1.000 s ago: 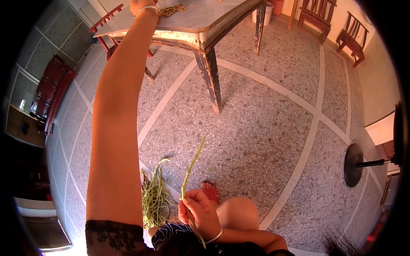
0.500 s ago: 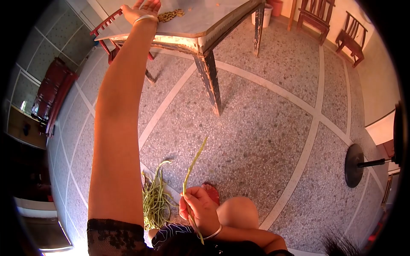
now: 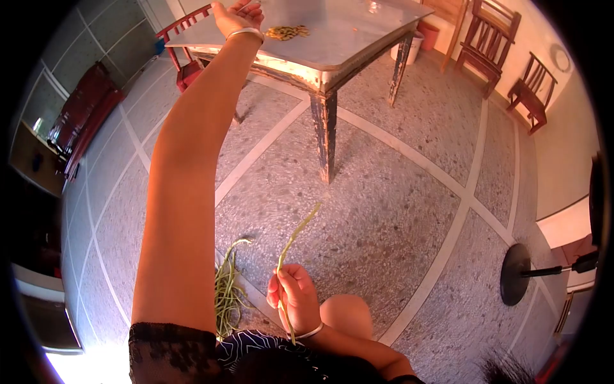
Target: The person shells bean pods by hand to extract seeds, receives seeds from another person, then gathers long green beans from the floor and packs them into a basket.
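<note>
My left arm stretches up to the table (image 3: 332, 54). My left hand (image 3: 238, 18) is over its near left edge, palm turned up, fingers loosely bent and apart; nothing clear shows in it. Beside it on the tabletop lies a small heap of yellow-brown pieces (image 3: 288, 32), too small to name surely. Low in front of me, my right hand (image 3: 297, 297) is closed around a long green bean (image 3: 295, 235). The bean points up and slightly right, its lower end hanging below my fingers. A bundle of long beans (image 3: 228, 291) lies on the floor, partly behind my left arm.
A red chair (image 3: 185, 67) stands at the table's left side. Two wooden chairs (image 3: 489, 41) are by the right wall, near a bucket (image 3: 409, 48). A round black stand base (image 3: 515, 275) is at right. A dark red bench (image 3: 86, 118) stands far left.
The view has shifted, so the table sits lower and further right. My left hand's fingers are more bent than before. My right hand still holds the long bean.
</note>
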The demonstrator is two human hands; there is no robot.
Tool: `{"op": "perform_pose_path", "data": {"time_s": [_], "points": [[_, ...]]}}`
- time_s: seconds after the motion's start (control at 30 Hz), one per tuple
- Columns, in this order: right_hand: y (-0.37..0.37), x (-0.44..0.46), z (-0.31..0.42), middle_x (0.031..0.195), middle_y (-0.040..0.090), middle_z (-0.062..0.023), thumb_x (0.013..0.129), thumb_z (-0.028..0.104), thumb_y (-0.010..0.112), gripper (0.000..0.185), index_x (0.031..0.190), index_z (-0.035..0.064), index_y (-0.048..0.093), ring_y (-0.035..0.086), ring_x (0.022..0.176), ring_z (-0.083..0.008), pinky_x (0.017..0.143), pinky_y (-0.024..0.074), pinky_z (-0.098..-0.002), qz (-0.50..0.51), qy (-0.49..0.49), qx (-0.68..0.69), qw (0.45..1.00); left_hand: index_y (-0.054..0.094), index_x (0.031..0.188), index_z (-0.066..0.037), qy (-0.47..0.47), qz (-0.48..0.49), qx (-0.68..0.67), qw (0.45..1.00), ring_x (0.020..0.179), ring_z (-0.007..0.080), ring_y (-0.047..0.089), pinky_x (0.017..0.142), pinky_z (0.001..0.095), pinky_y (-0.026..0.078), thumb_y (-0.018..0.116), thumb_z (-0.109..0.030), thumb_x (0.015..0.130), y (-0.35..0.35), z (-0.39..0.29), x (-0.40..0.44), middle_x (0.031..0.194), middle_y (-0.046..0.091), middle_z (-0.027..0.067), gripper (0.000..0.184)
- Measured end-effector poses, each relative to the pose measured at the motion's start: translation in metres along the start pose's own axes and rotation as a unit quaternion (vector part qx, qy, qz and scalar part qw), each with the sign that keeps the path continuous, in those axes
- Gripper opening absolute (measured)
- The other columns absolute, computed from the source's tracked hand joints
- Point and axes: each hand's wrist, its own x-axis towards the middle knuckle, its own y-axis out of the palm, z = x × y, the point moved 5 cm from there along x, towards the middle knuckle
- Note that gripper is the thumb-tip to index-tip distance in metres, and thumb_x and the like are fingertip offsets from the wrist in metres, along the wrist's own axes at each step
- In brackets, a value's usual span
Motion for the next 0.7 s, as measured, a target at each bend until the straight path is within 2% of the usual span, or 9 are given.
{"op": "perform_pose_path", "data": {"time_s": [0.1,0.17,0.2,0.23,0.3,0.4,0.57,0.63,0.7], "points": [[0.003,0.002,-0.003,0.069,0.051,-0.0063,0.089,0.013,0.044,0.009,0.089,0.0035,0.044,0.044,0.052,-0.0107,0.048,0.0364,-0.0225,0.015,-0.026,-0.018,0.999,0.051,0.080,-0.004,-0.055,0.039,0.038,0.997,0.046,0.0134,0.038,0.040,0.0239,0.028,0.040,-0.063,0.076,-0.014,-0.030,-0.039,0.055,0.042,0.0026,0.060],[0.005,0.002,-0.010,0.070,0.051,-0.0056,0.088,0.015,0.045,0.009,0.090,0.0063,0.045,0.044,0.053,-0.0112,0.048,0.0363,-0.0238,0.029,-0.025,-0.034,0.999,0.055,0.079,0.002,-0.087,-0.013,0.053,0.995,0.047,0.0150,0.034,0.042,0.0238,0.029,0.027,-0.055,0.083,-0.026,-0.049,-0.100,0.053,0.041,0.0058,0.064],[0.006,0.002,-0.014,0.070,0.051,-0.0055,0.088,0.017,0.047,0.011,0.091,0.0065,0.045,0.045,0.052,-0.0112,0.047,0.0365,-0.0237,0.022,-0.022,-0.042,0.999,0.055,0.077,0.001,-0.098,-0.050,0.051,0.993,0.046,0.0123,0.034,0.039,0.0213,0.025,0.029,-0.053,0.084,-0.041,-0.059,-0.127,0.053,0.043,0.0041,0.060],[0.010,0.000,-0.016,0.070,0.051,-0.0052,0.087,0.019,0.049,0.013,0.090,0.0062,0.046,0.045,0.052,-0.0114,0.047,0.0365,-0.0237,-0.002,-0.014,-0.072,0.997,0.055,0.076,-0.002,-0.143,-0.030,0.086,0.986,0.044,0.0096,0.032,0.037,0.0199,0.023,0.033,-0.045,0.086,-0.061,-0.070,-0.157,0.052,0.041,0.0004,0.050],[0.015,-0.004,-0.025,0.071,0.052,-0.0051,0.086,0.020,0.050,0.015,0.088,0.0053,0.047,0.045,0.053,-0.0110,0.047,0.0367,-0.0235,-0.007,-0.013,-0.106,0.994,0.053,0.079,-0.005,-0.219,-0.063,0.195,0.954,0.039,0.0075,0.026,0.035,0.0210,0.020,0.041,-0.028,0.087,-0.101,-0.091,-0.239,0.051,0.037,-0.0022,0.027],[0.028,-0.013,-0.048,0.073,0.053,-0.0041,0.085,0.018,0.051,0.014,0.089,0.0042,0.050,0.047,0.056,-0.0092,0.048,0.0377,-0.0220,-0.002,0.011,-0.137,0.991,0.050,0.089,-0.003,-0.314,-0.154,0.231,0.908,0.041,0.0057,0.025,0.036,0.0195,0.020,0.043,-0.018,0.087,-0.153,-0.133,-0.369,0.054,0.035,-0.0032,0.017],[0.044,-0.037,-0.097,0.075,0.054,-0.0021,0.083,0.013,0.055,0.013,0.090,0.0026,0.054,0.047,0.060,-0.0063,0.051,0.0387,-0.0188,0.062,0.052,-0.222,0.972,0.052,0.097,0.000,-0.304,-0.178,0.310,0.883,0.045,0.0033,0.028,0.040,0.0175,0.021,0.043,-0.017,0.089,-0.163,-0.206,-0.523,0.057,0.037,-0.0038,0.021],[0.061,-0.056,-0.124,0.067,0.049,0.0024,0.083,0.011,0.055,0.011,0.088,0.0016,0.055,0.042,0.056,-0.0028,0.048,0.0315,-0.0158,0.115,0.080,-0.237,0.961,0.053,0.103,-0.001,-0.266,-0.189,0.349,0.879,0.048,0.0037,0.031,0.041,0.0176,0.023,0.044,-0.017,0.089,-0.152,-0.233,-0.561,0.061,0.042,-0.0030,0.023],[0.076,-0.077,-0.153,0.068,0.051,0.0029,0.082,0.007,0.056,0.009,0.087,0.0000,0.056,0.040,0.057,-0.0013,0.049,0.0300,-0.0149,0.170,0.082,-0.286,0.939,0.053,0.105,-0.002,-0.191,-0.212,0.313,0.906,0.049,0.0035,0.032,0.042,0.0175,0.023,0.045,-0.019,0.089,-0.147,-0.259,-0.593,0.063,0.043,-0.0030,0.024]]}}
